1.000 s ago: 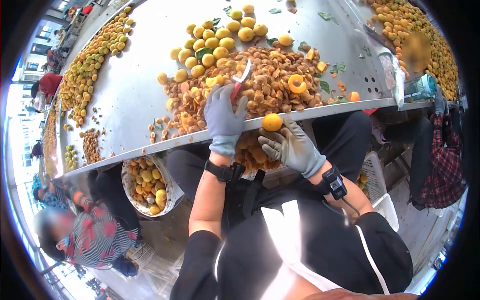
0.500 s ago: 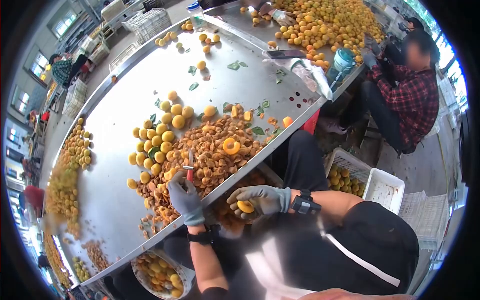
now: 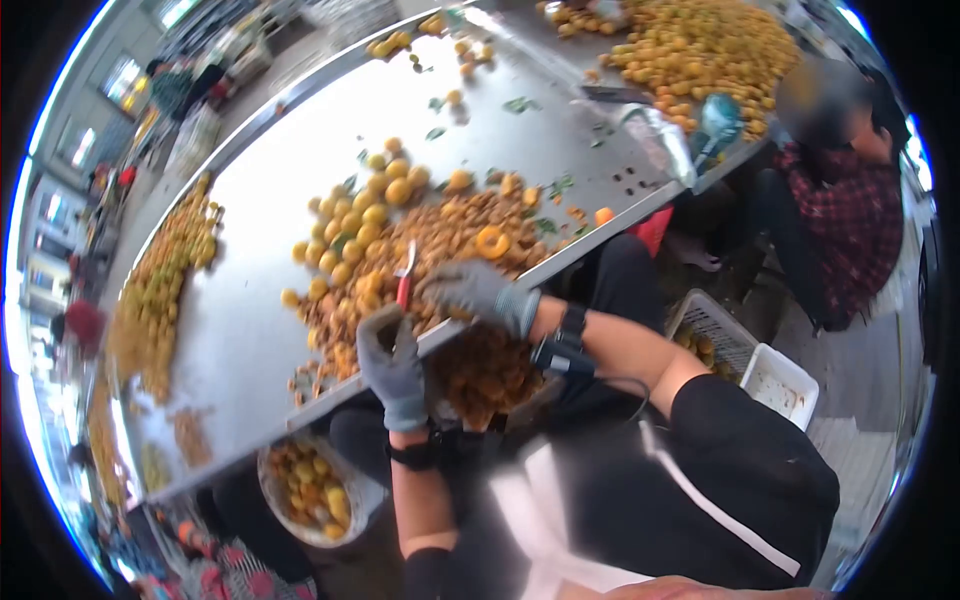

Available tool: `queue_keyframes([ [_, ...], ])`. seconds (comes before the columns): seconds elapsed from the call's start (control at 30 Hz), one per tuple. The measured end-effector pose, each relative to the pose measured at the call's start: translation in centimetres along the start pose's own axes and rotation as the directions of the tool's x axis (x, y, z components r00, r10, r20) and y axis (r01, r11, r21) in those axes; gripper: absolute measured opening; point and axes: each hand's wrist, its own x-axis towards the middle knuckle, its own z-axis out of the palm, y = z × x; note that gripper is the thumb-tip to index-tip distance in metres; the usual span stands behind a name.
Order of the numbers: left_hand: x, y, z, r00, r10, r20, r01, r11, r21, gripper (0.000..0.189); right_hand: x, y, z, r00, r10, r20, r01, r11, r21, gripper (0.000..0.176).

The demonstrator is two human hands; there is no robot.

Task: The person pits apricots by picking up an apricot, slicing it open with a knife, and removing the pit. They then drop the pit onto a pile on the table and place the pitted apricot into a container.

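My left hand [image 3: 388,358], in a grey glove, is closed around a small knife with a red handle [image 3: 403,292]; its blade points up and away from me. My gloved right hand [image 3: 475,292] is at the table edge, over the near side of a heap of brown apricot pits [image 3: 450,225]. Its fingers are curled, and blur hides what they hold. A cut apricot half [image 3: 492,241] lies on the heap. Whole yellow apricots [image 3: 350,225] are grouped beyond and left of the pits.
The metal table [image 3: 270,170] slopes across the view. Below its edge are a container of brown pieces [image 3: 490,378] and a white bucket of apricots [image 3: 265,490]. A crate [image 3: 715,325] and white tub [image 3: 790,390] stand right. A person in a checked shirt [image 3: 850,220] sits near a large apricot heap [image 3: 700,45].
My right hand has moved from below the table edge, where it held an apricot half, up and forward over the pits. My left hand still has the knife. The camera view has shifted.
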Motion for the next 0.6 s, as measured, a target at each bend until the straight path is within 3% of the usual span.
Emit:
queue_keyframes([
  [0.03,-0.4,0.2,-0.4,0.999,-0.026,-0.024,0.026,1.0,0.006,0.018,1.4,0.1,-0.8,0.994,-0.101,-0.039,0.09,0.971,-0.223,0.025],
  [0.13,-1.8,0.8,-1.7,0.988,-0.139,-0.06,0.132,0.986,-0.106,0.021,3.0,-2.2,-1.2,1.0,-0.019,-0.005,0.016,0.943,-0.333,0.024],
  [0.17,-2.3,0.8,-2.0,0.987,-0.158,-0.033,0.151,0.976,-0.155,0.022,3.6,-2.4,-0.9,0.972,-0.231,-0.039,0.146,0.728,-0.67,0.024],
  [0.2,-2.7,0.7,-2.2,0.985,-0.171,-0.004,0.166,0.964,-0.207,0.023,4.3,-2.7,-0.5,0.897,-0.442,0.012,0.2,0.382,-0.902,0.024],
  [0.23,-3.0,0.4,-2.3,0.989,-0.149,-0.012,0.144,0.97,-0.198,0.023,5.2,-2.9,0.1,0.896,-0.443,0.032,0.22,0.381,-0.898,0.024],
  [0.3,-3.9,0.7,-2.6,0.979,-0.201,-0.019,0.19,0.951,-0.242,0.023,6.8,-3.2,1.1,0.927,-0.331,0.174,0.2,0.047,-0.979,0.025],
  [0.33,-4.2,0.9,-2.8,0.968,-0.251,-0.001,0.24,0.926,-0.292,0.023,7.4,-2.9,1.9,0.926,-0.335,0.175,0.201,0.045,-0.978,0.025],
  [0.37,-4.4,1.4,-3.0,0.972,-0.234,-0.014,0.229,0.96,-0.161,0.024,8.3,-2.5,2.7,0.941,-0.293,0.167,0.167,-0.028,-0.986,0.022],
  [0.4,-4.7,1.2,-3.3,0.976,-0.218,0.0,0.215,0.961,-0.172,0.024,9.0,-2.5,3.1,0.955,-0.256,0.147,0.124,-0.105,-0.987,0.02],
  [0.43,-5.0,0.9,-3.7,0.967,-0.255,0.001,0.251,0.951,-0.179,0.024,9.4,-2.8,3.5,0.954,-0.273,0.125,0.097,-0.115,-0.989,0.02],
  [0.5,-5.3,0.6,-4.3,0.95,-0.312,0.016,0.306,0.92,-0.244,0.024,9.5,-3.1,4.0,0.964,-0.251,0.092,0.104,0.034,-0.994,0.018],
  [0.53,-5.3,0.3,-4.5,0.953,-0.303,0.033,0.301,0.92,-0.252,0.024,9.5,-3.1,3.5,0.963,-0.259,0.076,0.086,0.028,-0.996,0.018],
  [0.6,-5.2,-0.7,-4.9,0.974,-0.226,0.031,0.228,0.963,-0.144,0.025,9.3,-3.2,3.0,0.927,-0.258,0.271,0.247,-0.122,-0.961,0.027],
])
